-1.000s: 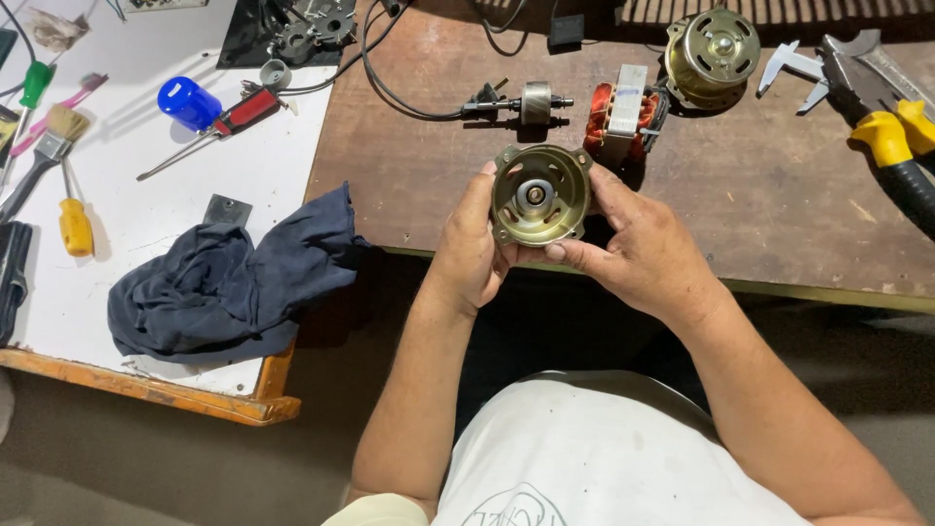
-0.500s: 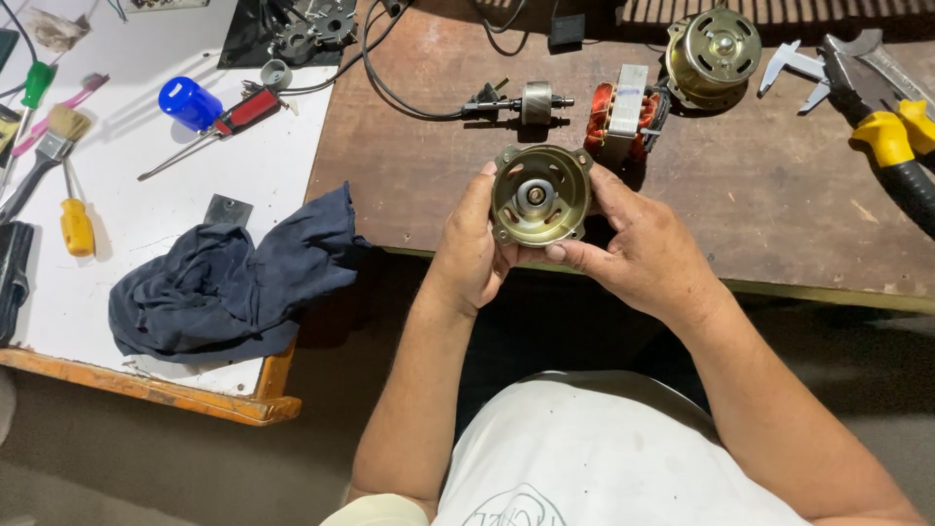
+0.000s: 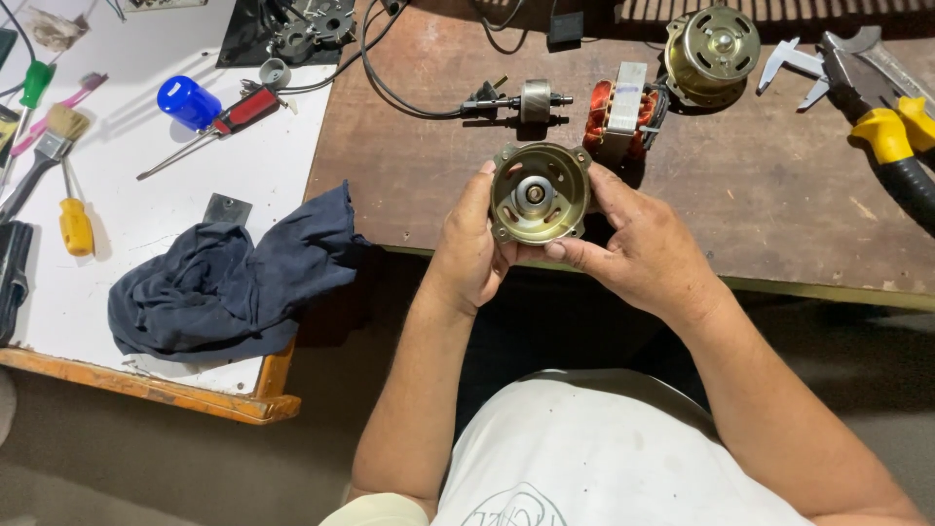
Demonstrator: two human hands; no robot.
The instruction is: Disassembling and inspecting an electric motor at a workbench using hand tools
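Both hands hold a round, brass-coloured metal motor end cover point(image 3: 539, 193) with a bearing at its centre, up over the near edge of the brown workbench point(image 3: 779, 214). My left hand point(image 3: 471, 248) grips its left rim. My right hand point(image 3: 638, 242) grips its right and lower rim, a fingertip under it. Just beyond the cover lie a motor rotor with shaft point(image 3: 526, 101) and a stator with copper windings point(image 3: 617, 119). A second brass-coloured end cover point(image 3: 712, 43) rests farther back.
A dark blue rag point(image 3: 229, 278) hangs over the white board's point(image 3: 146, 209) corner on the left. On the board lie a red-handled screwdriver point(image 3: 224, 122), a blue cap point(image 3: 187, 101), a yellow screwdriver point(image 3: 74, 222) and a brush point(image 3: 44, 151). Yellow-handled pliers point(image 3: 891, 122) and a caliper point(image 3: 791, 68) lie at right.
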